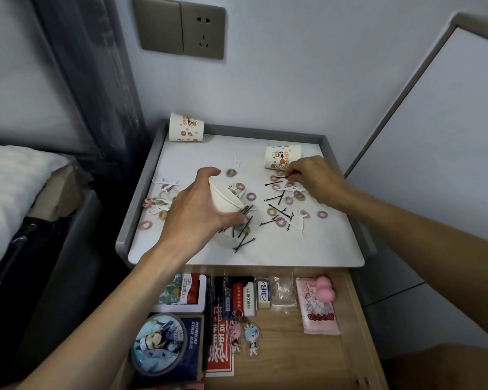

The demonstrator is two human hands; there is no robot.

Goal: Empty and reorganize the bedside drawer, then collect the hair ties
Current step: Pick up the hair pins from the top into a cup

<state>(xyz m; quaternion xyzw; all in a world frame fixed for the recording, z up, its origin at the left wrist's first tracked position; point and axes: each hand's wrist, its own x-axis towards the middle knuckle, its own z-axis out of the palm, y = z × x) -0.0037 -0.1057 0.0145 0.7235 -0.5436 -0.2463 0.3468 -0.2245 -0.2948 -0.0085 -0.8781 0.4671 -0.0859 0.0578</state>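
Hair ties [250, 196] lie scattered over the white top [307, 243] of the bedside table, mixed with black pins [276, 209] and white floss picks [166, 184]. Left hand [197, 209] grips a white cup [226, 197], tilted, its mouth facing away from the person, fingers curled round its wall. Right hand [313, 178] is low over the ties, fingertips drawn together; whether they hold anything I cannot tell. Two printed cups [185, 128] stand farther back. Below, the drawer [293, 347] is open, with packets and keychains inside.
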